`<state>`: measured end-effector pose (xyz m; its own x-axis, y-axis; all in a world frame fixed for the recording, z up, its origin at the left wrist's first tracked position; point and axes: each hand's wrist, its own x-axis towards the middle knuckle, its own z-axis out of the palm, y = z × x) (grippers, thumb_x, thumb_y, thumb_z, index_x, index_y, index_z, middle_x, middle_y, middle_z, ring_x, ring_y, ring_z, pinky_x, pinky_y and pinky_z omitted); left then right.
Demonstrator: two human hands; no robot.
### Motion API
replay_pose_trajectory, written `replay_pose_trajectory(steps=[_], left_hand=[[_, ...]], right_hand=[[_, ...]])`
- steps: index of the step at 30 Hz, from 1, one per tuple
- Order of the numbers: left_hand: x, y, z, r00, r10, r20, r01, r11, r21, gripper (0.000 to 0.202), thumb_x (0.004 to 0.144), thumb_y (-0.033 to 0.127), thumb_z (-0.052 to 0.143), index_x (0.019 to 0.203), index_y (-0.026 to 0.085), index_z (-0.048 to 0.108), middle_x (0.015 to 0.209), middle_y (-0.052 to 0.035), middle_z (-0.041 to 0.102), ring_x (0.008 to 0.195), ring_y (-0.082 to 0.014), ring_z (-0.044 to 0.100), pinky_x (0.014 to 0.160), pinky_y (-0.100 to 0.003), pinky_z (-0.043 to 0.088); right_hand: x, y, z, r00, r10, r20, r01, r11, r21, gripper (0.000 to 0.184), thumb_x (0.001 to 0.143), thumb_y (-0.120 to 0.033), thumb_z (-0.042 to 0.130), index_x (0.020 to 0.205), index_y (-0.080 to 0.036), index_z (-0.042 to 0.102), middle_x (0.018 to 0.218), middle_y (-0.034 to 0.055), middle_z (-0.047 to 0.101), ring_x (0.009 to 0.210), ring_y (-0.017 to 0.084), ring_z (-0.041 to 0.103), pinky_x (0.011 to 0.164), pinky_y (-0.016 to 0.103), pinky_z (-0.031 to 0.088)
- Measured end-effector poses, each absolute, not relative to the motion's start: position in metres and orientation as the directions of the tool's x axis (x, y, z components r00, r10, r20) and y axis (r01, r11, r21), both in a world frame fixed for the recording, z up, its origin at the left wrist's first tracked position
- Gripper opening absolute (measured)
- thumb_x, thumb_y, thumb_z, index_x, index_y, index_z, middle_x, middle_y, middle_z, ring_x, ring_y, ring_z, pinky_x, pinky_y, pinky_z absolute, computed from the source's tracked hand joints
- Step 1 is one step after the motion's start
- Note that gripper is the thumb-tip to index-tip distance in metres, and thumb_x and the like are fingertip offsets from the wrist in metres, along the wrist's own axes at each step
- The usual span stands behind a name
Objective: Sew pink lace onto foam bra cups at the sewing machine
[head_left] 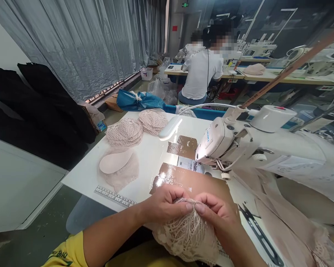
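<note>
Both my hands hold a beige lace piece (187, 231) at the near edge of the white sewing table (144, 155). My left hand (164, 204) pinches its top edge with closed fingers. My right hand (218, 213) grips the same edge from the right, fingers curled. The lace hangs down toward my lap. A white sewing machine (256, 142) stands just beyond my hands, with its needle area (211, 163) above brown taped patches (183, 178).
Two lace stacks (125, 132) (153, 121) and a beige foam cup (115, 162) lie at the table's left. Thread snips (257, 231) rest at the right. Beige fabric (289, 215) drapes under the machine. A person in white (202, 74) sits at a far table.
</note>
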<state>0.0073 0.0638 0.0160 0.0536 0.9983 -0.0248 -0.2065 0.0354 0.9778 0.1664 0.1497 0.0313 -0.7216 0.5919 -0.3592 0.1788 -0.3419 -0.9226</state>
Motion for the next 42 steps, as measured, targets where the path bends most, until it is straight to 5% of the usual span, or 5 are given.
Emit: replay_pose_trajectory(steps=[11, 16, 24, 33, 42], left_hand=[[-0.075, 0.069, 0.067, -0.646, 0.747, 0.158, 0.314, 0.071, 0.947, 0.029, 0.085, 0.038, 0.056, 0.066, 0.017, 0.049, 0.058, 0.0044, 0.044, 0.052, -0.0090, 0.040, 0.050, -0.020, 0.033], [-0.031, 0.122, 0.034, -0.116, 0.966, 0.230, 0.980, 0.074, 0.182, 0.023, 0.086, 0.013, 0.041, 0.069, 0.015, 0.056, 0.067, -0.0056, 0.057, 0.065, -0.0176, 0.052, 0.060, -0.029, 0.042], [0.038, 0.139, -0.006, 0.083, 0.995, -0.052, 0.996, -0.084, -0.018, 0.012, 0.076, 0.008, 0.052, 0.083, 0.012, 0.061, 0.074, -0.0109, 0.061, 0.070, -0.0238, 0.056, 0.060, -0.035, 0.043], [-0.010, 0.129, 0.032, 0.183, 0.981, 0.064, 0.871, -0.192, 0.452, 0.029, 0.095, 0.022, 0.040, 0.078, 0.015, 0.063, 0.074, -0.0041, 0.064, 0.069, -0.0139, 0.057, 0.065, -0.024, 0.046], [-0.021, 0.151, -0.020, 0.280, 0.928, 0.244, 0.921, -0.332, 0.206, 0.028, 0.092, 0.016, 0.045, 0.111, 0.011, 0.064, 0.121, -0.0127, 0.063, 0.088, -0.0210, 0.057, 0.079, -0.034, 0.049]], right_hand=[[0.207, 0.190, 0.032, -0.506, 0.832, -0.228, 0.270, -0.099, -0.958, 0.037, 0.070, -0.054, 0.069, 0.088, -0.021, 0.070, 0.094, 0.0076, 0.070, 0.089, 0.023, 0.066, 0.082, 0.032, 0.052], [0.196, 0.203, 0.034, -0.594, 0.804, -0.032, 0.417, 0.274, -0.867, 0.027, 0.079, -0.047, 0.059, 0.089, -0.025, 0.070, 0.101, 0.0045, 0.071, 0.102, 0.024, 0.063, 0.082, 0.030, 0.051], [0.164, 0.214, 0.018, -0.820, 0.572, 0.003, 0.481, 0.692, -0.539, 0.036, 0.088, -0.016, 0.034, 0.101, -0.021, 0.068, 0.107, 0.0082, 0.068, 0.095, 0.021, 0.064, 0.082, 0.034, 0.051], [0.162, 0.204, -0.013, -0.864, 0.464, 0.197, 0.464, 0.884, -0.045, 0.043, 0.082, -0.001, 0.041, 0.110, -0.019, 0.068, 0.094, 0.0068, 0.068, 0.073, 0.019, 0.062, 0.061, 0.029, 0.048], [0.155, 0.209, -0.019, -0.846, 0.491, 0.205, 0.515, 0.853, 0.080, 0.054, 0.077, 0.005, 0.038, 0.116, -0.017, 0.068, 0.106, 0.0106, 0.070, 0.075, 0.020, 0.063, 0.061, 0.030, 0.051]])
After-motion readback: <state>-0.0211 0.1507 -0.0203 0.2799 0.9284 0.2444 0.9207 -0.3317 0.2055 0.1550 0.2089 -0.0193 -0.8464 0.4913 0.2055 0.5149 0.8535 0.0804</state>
